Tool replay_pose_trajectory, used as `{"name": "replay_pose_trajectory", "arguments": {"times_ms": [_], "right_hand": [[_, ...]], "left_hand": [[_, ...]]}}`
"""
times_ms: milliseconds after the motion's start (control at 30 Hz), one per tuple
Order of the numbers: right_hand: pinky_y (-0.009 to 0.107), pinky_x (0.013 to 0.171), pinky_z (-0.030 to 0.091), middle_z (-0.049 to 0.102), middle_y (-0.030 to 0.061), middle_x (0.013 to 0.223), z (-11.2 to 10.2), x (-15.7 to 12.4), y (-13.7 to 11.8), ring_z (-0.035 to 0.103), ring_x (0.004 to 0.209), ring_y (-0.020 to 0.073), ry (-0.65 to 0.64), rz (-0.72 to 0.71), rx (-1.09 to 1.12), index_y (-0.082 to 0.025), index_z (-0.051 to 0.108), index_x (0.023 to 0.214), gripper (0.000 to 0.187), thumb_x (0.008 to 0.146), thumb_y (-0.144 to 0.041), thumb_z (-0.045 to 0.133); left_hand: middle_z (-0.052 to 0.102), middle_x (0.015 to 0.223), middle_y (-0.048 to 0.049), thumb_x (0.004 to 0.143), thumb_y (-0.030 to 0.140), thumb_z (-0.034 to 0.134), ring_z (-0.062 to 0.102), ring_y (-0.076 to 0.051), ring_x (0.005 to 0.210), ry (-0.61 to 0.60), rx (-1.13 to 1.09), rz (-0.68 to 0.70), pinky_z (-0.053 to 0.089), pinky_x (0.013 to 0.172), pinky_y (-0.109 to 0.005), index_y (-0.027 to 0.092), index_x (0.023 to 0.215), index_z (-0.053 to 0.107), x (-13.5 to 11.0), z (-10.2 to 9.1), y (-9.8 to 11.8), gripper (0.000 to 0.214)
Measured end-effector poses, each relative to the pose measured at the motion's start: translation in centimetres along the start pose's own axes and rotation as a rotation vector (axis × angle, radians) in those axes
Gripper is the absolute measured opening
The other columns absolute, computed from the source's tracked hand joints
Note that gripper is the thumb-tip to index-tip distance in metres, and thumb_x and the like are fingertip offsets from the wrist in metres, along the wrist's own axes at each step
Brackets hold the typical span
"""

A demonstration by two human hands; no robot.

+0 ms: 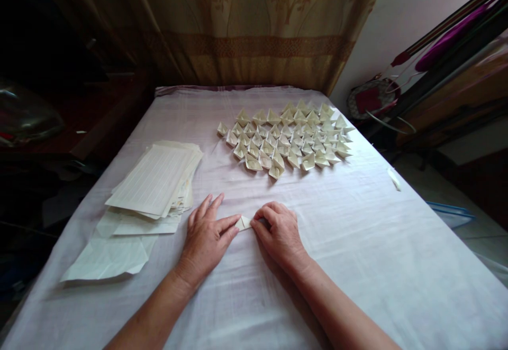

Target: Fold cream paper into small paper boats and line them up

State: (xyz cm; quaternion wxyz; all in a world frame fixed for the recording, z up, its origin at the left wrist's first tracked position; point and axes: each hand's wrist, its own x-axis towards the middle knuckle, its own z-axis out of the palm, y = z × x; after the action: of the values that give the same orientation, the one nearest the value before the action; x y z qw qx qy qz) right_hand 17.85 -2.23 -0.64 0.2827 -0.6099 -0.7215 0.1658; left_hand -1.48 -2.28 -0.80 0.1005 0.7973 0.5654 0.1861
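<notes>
Between my two hands, low over the white-covered bed or table, is a small piece of folded paper point(243, 223), with a crease line and angled flaps. My left hand point(203, 241) pinches its left end between thumb and index finger, while the other fingers stretch forward. At the paper's right end, my right hand point(280, 233) grips with thumb and curled fingers, which partly hide that end. Beyond the hands stand many folded paper boats point(266, 148) in close rows. To the left of my left hand lies a stack of lined paper sheets point(148, 173).
A loose sheet point(107, 255) sticks out below the stack, its edge curled. A small white scrap point(394, 180) lies near the right edge of the cloth point(357, 244). A brown patterned curtain point(238, 33) hangs behind, and a bag point(373, 98) sits back right.
</notes>
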Motion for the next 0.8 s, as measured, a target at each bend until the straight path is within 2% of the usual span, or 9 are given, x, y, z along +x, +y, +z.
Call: {"name": "replay_pose_trajectory", "arguments": {"times_ms": [233, 400, 667, 800], "right_hand": [[0.031, 0.079, 0.036, 0.065, 0.0011, 0.083, -0.1, 0.1, 0.5, 0.058, 0.083, 0.0182, -0.029, 0.004, 0.066, -0.022, 0.068, 0.076, 0.008, 0.081, -0.017, 0.067], [0.032, 0.078, 0.036, 0.065, 0.001, 0.084, -0.1, 0.1, 0.5, 0.059, 0.083, 0.0182, -0.018, -0.01, 0.027, -0.023, 0.07, 0.077, 0.007, 0.081, -0.017, 0.068], [0.03, 0.079, 0.04, 0.067, 0.0012, 0.083, -0.2, 0.2, 1.2, 0.061, 0.083, 0.0172, -0.023, -0.045, 0.117, -0.023, 0.069, 0.077, 0.011, 0.083, -0.016, 0.063], [0.031, 0.081, 0.04, 0.067, 0.0018, 0.085, 0.0, 0.1, 1.3, 0.06, 0.084, 0.0181, -0.007, -0.045, 0.069, -0.023, 0.069, 0.078, 0.01, 0.083, -0.016, 0.063]], "left_hand": [[0.052, 0.145, -0.0071, 0.09, 0.032, 0.063, 0.042, -0.037, 0.135, 0.028, 0.065, 0.043, 0.04, 0.103, -0.059, 0.039, 0.111, 0.073, -0.3, -0.3, 0.3, 0.025], [0.052, 0.144, -0.0101, 0.091, 0.031, 0.061, 0.043, -0.037, 0.134, 0.045, 0.11, 0.097, 0.038, 0.105, -0.059, 0.034, 0.111, 0.074, -0.3, -0.6, 0.6, 0.024], [0.055, 0.142, -0.0094, 0.09, 0.028, 0.063, 0.045, -0.036, 0.134, 0.044, 0.068, 0.093, 0.039, 0.105, -0.06, 0.035, 0.113, 0.073, -0.3, -0.3, 0.5, 0.026], [0.055, 0.142, -0.009, 0.09, 0.028, 0.061, 0.044, -0.035, 0.134, 0.053, 0.044, 0.099, 0.039, 0.105, -0.059, 0.033, 0.113, 0.073, -0.3, -0.2, 0.5, 0.026]]}}
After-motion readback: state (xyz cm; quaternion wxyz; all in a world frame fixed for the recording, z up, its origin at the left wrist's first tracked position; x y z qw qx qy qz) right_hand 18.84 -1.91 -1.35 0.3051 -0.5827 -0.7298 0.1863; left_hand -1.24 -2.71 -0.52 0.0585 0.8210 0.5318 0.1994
